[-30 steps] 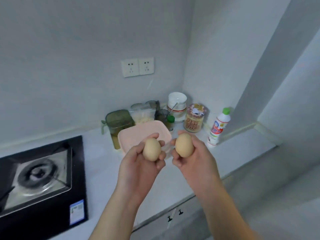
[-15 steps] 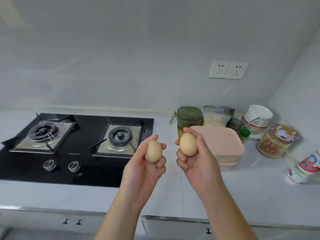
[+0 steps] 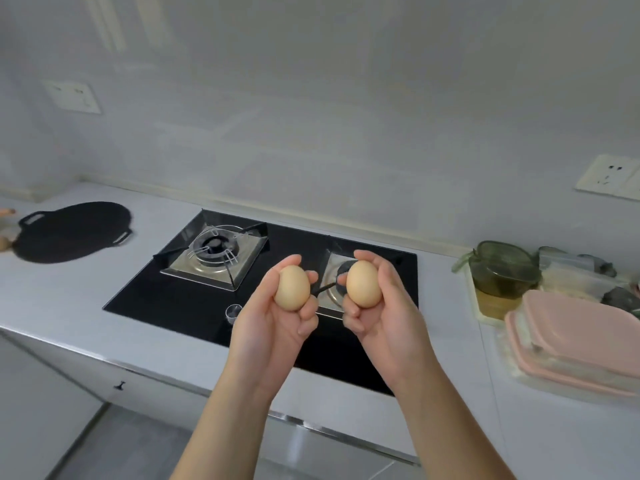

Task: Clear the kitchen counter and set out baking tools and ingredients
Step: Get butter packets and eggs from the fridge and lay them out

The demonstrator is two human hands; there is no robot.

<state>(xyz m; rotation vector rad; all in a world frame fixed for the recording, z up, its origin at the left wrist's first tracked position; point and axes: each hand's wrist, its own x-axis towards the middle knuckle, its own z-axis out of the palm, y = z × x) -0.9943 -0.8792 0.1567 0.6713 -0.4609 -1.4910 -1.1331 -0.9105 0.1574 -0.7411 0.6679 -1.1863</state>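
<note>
I hold two brown eggs in front of me, above the black gas hob (image 3: 194, 299). My left hand (image 3: 273, 330) grips one egg (image 3: 292, 287) with curled fingers. The other egg (image 3: 363, 284) sits in my right hand (image 3: 384, 317), thumb and fingers wrapped round it. Both hands are raised side by side, a small gap between them, over the hob's right burner, which they partly hide.
A black flat pan (image 3: 72, 230) lies on the white counter (image 3: 69, 296) at the far left. At the right edge stand stacked pink-lidded boxes (image 3: 575, 341), a green-lidded jug (image 3: 502, 275) and clear containers (image 3: 575, 271). Wall sockets (image 3: 609, 174) are above them.
My view has swung left along the counter: the jars and bottle left the frame, the hob moved to the centre and the black pan came into sight. Both hands keep their eggs.
</note>
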